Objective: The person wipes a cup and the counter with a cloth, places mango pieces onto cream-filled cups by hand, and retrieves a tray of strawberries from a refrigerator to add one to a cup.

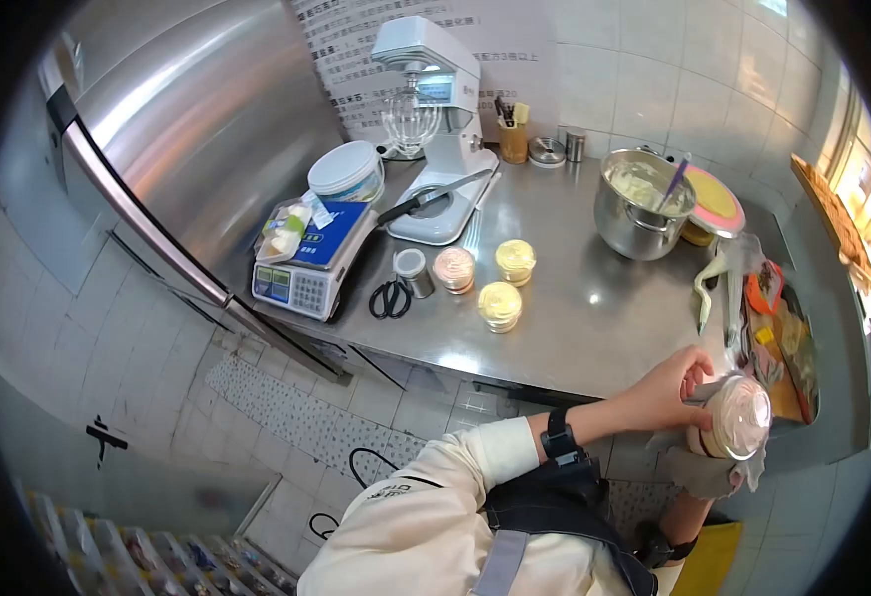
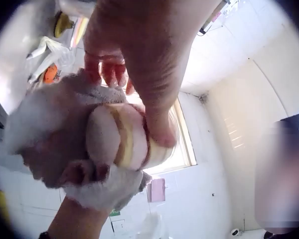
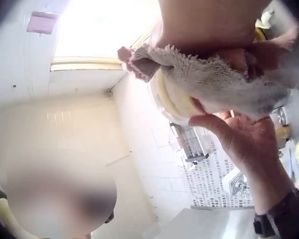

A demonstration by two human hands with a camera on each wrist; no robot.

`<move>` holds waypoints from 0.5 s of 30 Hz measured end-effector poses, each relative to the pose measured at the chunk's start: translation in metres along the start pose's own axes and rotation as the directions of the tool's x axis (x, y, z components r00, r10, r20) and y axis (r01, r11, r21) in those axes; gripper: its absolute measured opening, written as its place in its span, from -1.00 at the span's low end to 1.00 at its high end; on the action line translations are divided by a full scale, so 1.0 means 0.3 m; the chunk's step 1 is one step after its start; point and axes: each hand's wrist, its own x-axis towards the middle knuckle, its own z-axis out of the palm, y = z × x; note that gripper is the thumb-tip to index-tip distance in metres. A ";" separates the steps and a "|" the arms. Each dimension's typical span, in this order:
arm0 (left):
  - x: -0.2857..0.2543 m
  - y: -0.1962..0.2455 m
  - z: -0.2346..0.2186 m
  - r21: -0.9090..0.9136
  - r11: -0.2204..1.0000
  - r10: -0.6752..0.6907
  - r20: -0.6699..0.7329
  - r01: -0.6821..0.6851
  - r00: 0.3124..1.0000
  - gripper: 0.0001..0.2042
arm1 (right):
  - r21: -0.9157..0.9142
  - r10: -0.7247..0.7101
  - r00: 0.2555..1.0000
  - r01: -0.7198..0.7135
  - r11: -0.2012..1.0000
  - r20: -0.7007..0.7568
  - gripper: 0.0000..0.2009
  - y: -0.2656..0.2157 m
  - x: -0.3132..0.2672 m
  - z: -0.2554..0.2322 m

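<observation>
At the right side, in front of the counter edge, both hands are at a clear cup of layered cake (image 1: 738,417) topped with a pale pink cream swirl. My left hand (image 1: 679,392) grips the cup's side, its thumb (image 2: 162,132) pressed near the rim. My right hand (image 1: 699,487) holds a fluffy grey cloth (image 3: 209,79) against the cup's lower part; the cloth hides much of that hand. The left wrist view shows the cup tipped on its side, with cream, brown and red layers through its wall.
On the steel counter (image 1: 565,298) stand a pink-topped cup (image 1: 453,268), two yellow-topped cups (image 1: 500,306), scissors (image 1: 390,298), a scale (image 1: 301,283) and a mixer (image 1: 445,109). Farther right are a steel bowl of cream (image 1: 634,223), a piping bag (image 1: 706,288) and a cluttered tray (image 1: 813,397).
</observation>
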 end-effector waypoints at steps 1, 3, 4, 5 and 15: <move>0.008 -0.010 0.007 -0.023 0.999 0.033 -0.019 -0.034 0.999 -0.45 | -0.016 -0.010 1.000 0.010 1.000 0.012 -0.43 0.014 0.010 0.044; -0.005 -0.030 0.027 0.066 0.996 0.058 0.028 -0.060 0.998 -0.49 | -0.048 -0.035 0.999 0.036 0.998 0.018 -0.43 0.009 0.049 0.059; -0.026 -0.017 0.039 -0.045 0.994 0.097 0.010 -0.097 0.995 -0.47 | -0.059 -0.049 0.999 0.050 0.997 0.022 -0.43 0.021 0.045 0.093; -0.043 -0.007 0.037 -0.152 0.980 0.132 -0.015 -0.132 0.991 -0.46 | -0.066 -0.062 0.998 0.064 0.996 0.027 -0.42 0.030 0.036 0.121; -0.106 -0.085 -0.043 -0.135 0.937 -0.295 0.191 0.323 0.936 -0.16 | -0.486 -0.490 0.777 0.276 0.829 -0.396 -0.40 0.032 -0.243 0.012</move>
